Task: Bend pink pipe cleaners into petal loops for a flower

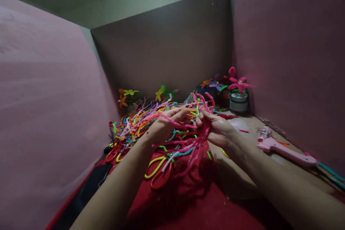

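A loose bunch of pink pipe cleaners [203,133] fans out from my right hand [219,129], which is closed round its middle. Some ends stick up above the fingers and others hang below. Just to the left, my left hand [176,118] has its fingers drawn together. One pink strand from the bunch runs across it, and the fingertips are partly hidden. Behind and below both hands lies a big tangled pile of many-coloured pipe cleaners [140,122]. Under the hands rest scissors [161,174] with yellow and red handles.
A pink glue gun [285,151] lies on a board at the right. Finished pipe-cleaner flowers [239,84] stand along the back, one above a grey-white jar [238,102]. A dark flat object [83,194] is at the left edge of the red surface [175,205]. Walls enclose the sides.
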Motion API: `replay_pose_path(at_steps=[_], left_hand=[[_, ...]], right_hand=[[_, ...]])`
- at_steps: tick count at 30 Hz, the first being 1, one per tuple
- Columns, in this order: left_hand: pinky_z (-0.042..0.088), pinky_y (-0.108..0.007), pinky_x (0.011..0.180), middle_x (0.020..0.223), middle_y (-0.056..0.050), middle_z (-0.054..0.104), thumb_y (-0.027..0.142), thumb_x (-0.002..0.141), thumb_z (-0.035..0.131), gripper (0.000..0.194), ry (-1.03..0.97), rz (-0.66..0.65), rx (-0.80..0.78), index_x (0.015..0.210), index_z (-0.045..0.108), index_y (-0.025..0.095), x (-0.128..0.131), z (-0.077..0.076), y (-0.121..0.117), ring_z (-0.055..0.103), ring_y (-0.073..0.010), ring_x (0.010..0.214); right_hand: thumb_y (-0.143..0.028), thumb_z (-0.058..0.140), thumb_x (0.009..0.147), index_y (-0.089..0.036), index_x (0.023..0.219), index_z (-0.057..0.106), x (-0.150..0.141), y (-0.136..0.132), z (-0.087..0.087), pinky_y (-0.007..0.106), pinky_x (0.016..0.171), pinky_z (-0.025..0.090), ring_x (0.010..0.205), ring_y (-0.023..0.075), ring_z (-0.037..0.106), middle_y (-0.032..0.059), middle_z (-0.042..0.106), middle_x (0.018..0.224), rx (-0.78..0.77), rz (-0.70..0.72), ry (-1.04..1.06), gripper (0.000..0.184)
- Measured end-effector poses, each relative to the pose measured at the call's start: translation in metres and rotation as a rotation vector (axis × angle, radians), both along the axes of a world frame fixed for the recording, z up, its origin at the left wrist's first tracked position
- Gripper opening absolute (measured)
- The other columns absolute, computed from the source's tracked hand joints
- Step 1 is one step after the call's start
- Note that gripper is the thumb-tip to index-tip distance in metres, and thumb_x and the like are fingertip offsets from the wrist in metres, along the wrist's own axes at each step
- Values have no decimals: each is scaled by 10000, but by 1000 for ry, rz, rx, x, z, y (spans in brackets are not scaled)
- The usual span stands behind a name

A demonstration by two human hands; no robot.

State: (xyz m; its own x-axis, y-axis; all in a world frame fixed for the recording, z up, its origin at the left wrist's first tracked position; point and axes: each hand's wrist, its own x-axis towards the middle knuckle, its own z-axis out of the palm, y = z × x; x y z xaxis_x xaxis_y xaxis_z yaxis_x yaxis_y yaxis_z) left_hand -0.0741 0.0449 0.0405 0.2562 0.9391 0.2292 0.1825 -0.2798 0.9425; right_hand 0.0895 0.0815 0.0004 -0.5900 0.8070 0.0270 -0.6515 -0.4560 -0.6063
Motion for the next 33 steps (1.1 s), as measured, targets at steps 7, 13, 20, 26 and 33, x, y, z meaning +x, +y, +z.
replay_pose_path(at_steps=[7,13,20,26,33], left_hand=[[422,-257,633,774,-70,609,302,671,663,297,-7,-171,-477,848,594,74,28,-24,-19,565,-119,637],[158,-181,384,497,95,256,445,796,461,281,42,-61,-519,775,464,165,39,-33,-33,158,-27,368],[220,-255,492,621,-15,486,152,823,335,145,1196,183,243,838,478,174,46,-49,-54,409,-126,503],[266,-268,507,678,-59,562,176,852,297,196,1272,98,204,869,492,165,50,-55,-72,469,-158,542],[271,-200,477,556,41,373,425,876,270,341,549,87,-67,734,464,182,38,-52,-82,336,-86,494]], right_hand=[[-219,472,848,-166,637,504,-11,3,-11,232,489,436,479,108,503,-16,535,522,-81,-147,188,220],[-264,468,861,-171,649,428,-6,-1,-5,169,363,304,360,55,340,-73,369,439,-91,-142,183,235],[-188,260,929,-187,610,306,12,14,0,168,297,129,289,41,146,-103,221,388,-292,-274,158,322],[-242,235,934,-200,576,205,32,23,-7,179,297,126,295,53,108,-101,149,379,-311,-315,168,362],[-211,213,934,-197,556,207,46,25,-3,181,307,170,308,59,137,-83,145,383,-289,-299,191,378]])
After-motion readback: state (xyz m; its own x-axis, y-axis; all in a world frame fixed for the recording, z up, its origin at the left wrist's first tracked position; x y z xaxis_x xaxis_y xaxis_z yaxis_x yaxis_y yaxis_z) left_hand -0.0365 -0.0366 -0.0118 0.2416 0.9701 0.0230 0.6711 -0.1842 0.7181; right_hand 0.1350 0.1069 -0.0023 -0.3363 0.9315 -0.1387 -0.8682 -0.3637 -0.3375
